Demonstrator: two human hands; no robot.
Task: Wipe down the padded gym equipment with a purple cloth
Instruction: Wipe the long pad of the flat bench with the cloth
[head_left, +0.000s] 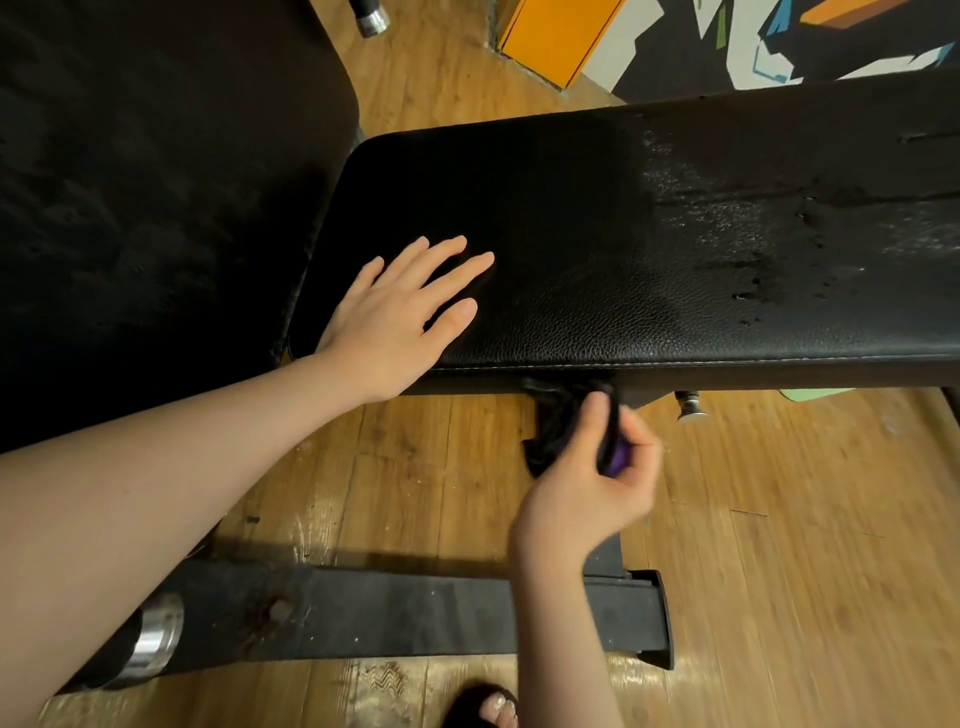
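The left hand (400, 312) lay flat, fingers spread, on the bench pad (597, 249) at centre frame, bracing it. The right hand (587, 478), below centre, had its fingers curled round the bunched purple cloth (558, 431), which was pressed against the pad's near side edge. The pad's right portion showed dull streaks and spots. Good practice would be to keep the cloth firm along the seam, run it the full edge length, then cover the marked right portion.

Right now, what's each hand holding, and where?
Right hand grips the bunched purple cloth at its right end. Left hand holds nothing, flat on the bench pad.
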